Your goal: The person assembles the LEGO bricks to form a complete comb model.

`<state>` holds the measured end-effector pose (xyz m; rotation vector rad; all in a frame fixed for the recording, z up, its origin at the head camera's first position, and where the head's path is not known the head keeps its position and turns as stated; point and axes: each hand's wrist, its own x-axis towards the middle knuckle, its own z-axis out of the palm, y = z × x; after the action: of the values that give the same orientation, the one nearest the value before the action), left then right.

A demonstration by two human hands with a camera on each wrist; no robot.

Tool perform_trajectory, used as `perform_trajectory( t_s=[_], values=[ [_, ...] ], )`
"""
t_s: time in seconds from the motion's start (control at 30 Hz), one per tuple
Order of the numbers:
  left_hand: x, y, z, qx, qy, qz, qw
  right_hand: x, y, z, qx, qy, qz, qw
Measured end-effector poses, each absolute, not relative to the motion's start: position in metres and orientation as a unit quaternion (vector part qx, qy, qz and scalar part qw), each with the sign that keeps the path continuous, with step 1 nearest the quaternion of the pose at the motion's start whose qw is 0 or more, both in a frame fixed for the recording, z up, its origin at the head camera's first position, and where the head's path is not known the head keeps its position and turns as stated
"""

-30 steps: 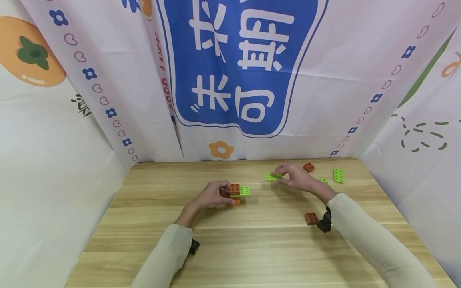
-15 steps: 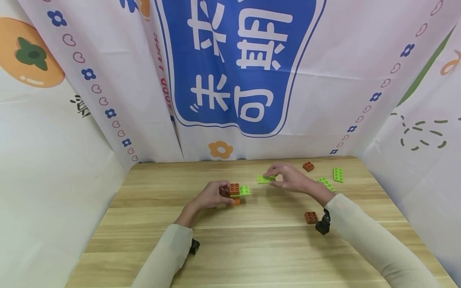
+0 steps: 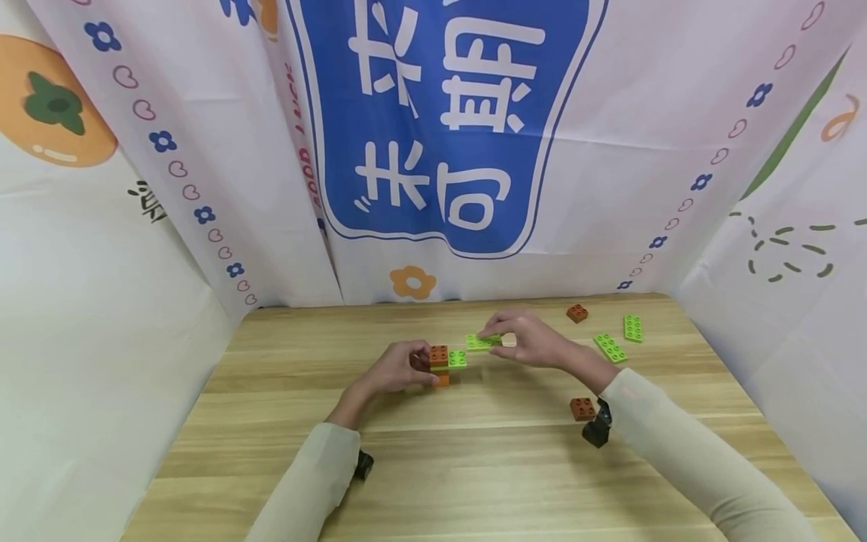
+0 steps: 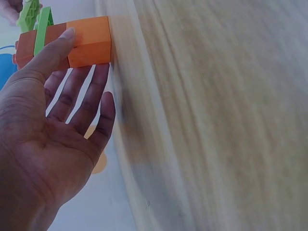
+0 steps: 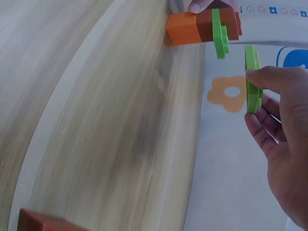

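My left hand (image 3: 396, 367) grips a small stack of toy building bricks between thumb and fingers. At its bottom is an orange brick (image 4: 90, 41), standing on the table; brown bricks (image 3: 439, 355) sit above, with a flat green plate (image 3: 457, 358) between them jutting out to the right. My right hand (image 3: 528, 340) pinches another flat green plate (image 5: 252, 82) by its edges, studs facing up. It is raised above the table, close to the right of the stack and apart from it. Part of this plate is hidden by fingers in the head view.
To the right lie two loose green plates, a near one (image 3: 610, 348) and a far one (image 3: 633, 328). A brown brick (image 3: 577, 313) lies behind them, and another brown brick (image 3: 582, 409) is beside my right wrist. Printed cloth (image 3: 582, 256) hangs along the table's back edge (image 3: 366, 304).
My right hand has moved left with the green plate, bringing it nearer the stack. The left hand and the stack have stayed in place.
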<state>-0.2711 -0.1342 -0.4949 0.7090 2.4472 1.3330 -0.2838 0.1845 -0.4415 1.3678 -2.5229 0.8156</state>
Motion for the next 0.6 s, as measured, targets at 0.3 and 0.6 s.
perform_trajectory(
  t_s=[0.3,0.6],
  values=[
    [-0.271,-0.132,-0.495,0.231,0.847,0.458,0.135,-0.279,0.169,-0.439,0.473,-0.833,0.272,0.089],
    [-0.273,-0.133,-0.497,0.243,0.847,0.455,0.126,-0.278,0.155,-0.438,0.469,-0.835,0.276,0.081]
  ],
)
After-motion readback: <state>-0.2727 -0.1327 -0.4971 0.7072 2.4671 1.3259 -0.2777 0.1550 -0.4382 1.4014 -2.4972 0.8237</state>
